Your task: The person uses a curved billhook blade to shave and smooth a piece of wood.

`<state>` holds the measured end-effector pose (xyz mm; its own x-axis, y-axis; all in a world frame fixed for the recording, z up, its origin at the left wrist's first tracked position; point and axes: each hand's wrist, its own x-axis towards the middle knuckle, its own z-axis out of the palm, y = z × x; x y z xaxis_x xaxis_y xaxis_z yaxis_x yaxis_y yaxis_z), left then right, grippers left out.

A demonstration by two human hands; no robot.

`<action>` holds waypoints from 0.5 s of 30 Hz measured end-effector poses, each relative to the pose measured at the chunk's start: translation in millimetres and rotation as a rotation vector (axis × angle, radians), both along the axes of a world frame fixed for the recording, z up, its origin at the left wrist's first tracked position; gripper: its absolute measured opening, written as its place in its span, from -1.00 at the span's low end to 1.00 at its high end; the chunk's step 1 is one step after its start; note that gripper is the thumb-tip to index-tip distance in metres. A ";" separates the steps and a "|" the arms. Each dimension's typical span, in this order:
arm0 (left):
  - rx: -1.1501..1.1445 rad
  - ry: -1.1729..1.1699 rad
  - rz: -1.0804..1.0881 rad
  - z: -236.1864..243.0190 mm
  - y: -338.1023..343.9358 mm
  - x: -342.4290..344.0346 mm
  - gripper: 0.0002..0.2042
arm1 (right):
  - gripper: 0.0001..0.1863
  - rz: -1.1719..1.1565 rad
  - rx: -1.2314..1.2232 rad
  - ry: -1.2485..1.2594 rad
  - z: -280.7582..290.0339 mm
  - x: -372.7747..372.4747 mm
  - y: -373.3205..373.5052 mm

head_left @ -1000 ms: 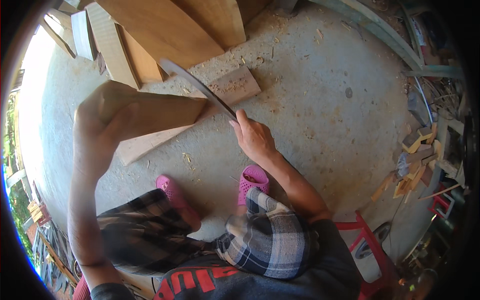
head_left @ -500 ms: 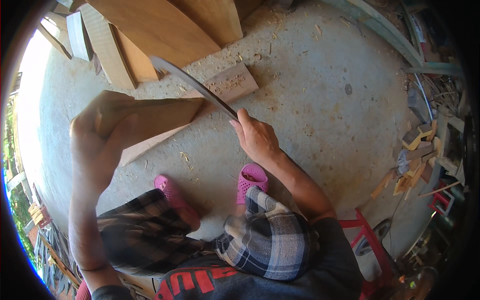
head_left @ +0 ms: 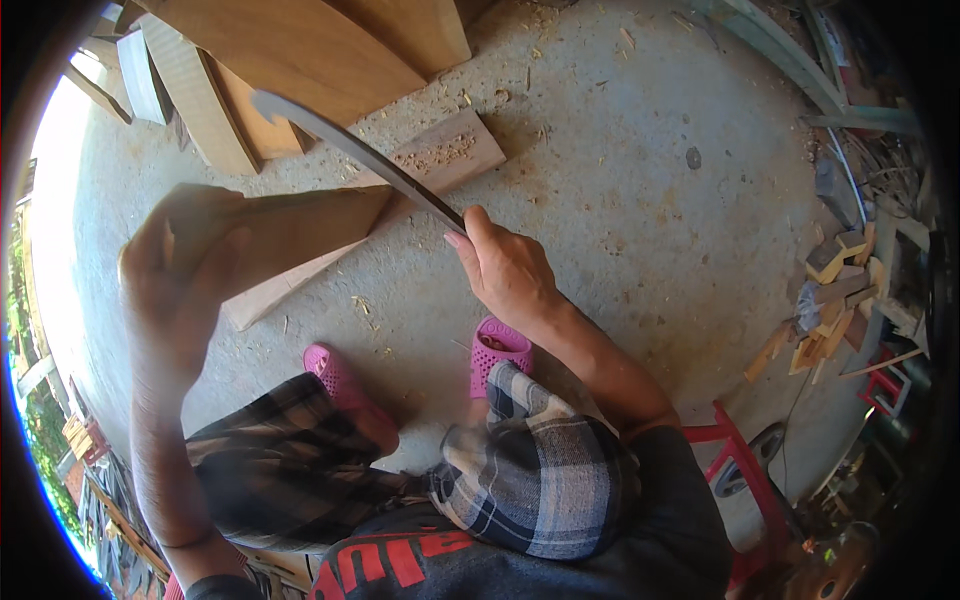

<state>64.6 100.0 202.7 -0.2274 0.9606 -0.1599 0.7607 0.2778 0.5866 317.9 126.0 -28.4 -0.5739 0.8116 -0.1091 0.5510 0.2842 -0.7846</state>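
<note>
Left hand is clamping the near end of a wooden block, fingers wrapping over the top, thumb pressing along the side. The block is jutting out of the grip toward the person's right, its free end sitting over a pale plank on the floor; can't tell if it's touching that plank.

Right hand is closing in a fist round the lower end of a curved dark blade, thumb lying toward the blade; the handle is hiding inside the fist. The blade is slanting away up-left, hooked tip out ahead, passing right by the block's free end; can't make out contact from here.

Pink clogs are holding the person's feet, one each, planted just behind the plank.

Wood shavings are lying on the plank and scattering over the concrete floor. Big brown boards are crowding the area ahead, near the blade's tip. Offcuts are heaping well off to the right, a red chair is standing behind the right elbow, both clear of the hands.
</note>
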 end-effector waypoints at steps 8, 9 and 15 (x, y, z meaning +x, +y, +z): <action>0.034 0.027 -0.025 2.2 2.0 -5.2 -0.80 | -0.76 0.011 -0.080 -0.179 -4.5 -7.5 1.8; 0.011 0.032 -0.018 2.3 1.6 -5.2 -0.78 | -0.76 0.034 -0.080 -0.151 -4.1 -6.8 1.8; -0.024 -0.043 0.037 -0.1 -1.1 -11.5 -0.78 | -0.75 -0.039 0.106 0.057 -6.2 -6.4 -1.3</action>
<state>53.1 99.0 202.6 -0.2547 0.9474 -0.1937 0.7241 0.3196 0.6111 311.5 124.7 -34.6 -0.5443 0.8388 0.0104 0.5190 0.3465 -0.7814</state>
